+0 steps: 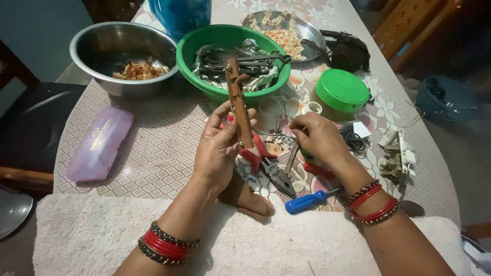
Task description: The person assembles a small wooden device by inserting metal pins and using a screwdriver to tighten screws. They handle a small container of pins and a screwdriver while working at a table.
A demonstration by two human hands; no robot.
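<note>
Two hands are working at frame centre: the left hand is gripping a long brown hinged metal strip upright, the right hand is closing around a green-handled tool, which may slip onto the red-handled pliers below

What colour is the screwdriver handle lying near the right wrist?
Blue; the screwdriver shows clearly in the head view.

Pliers lie on the table between both hands.
</note>
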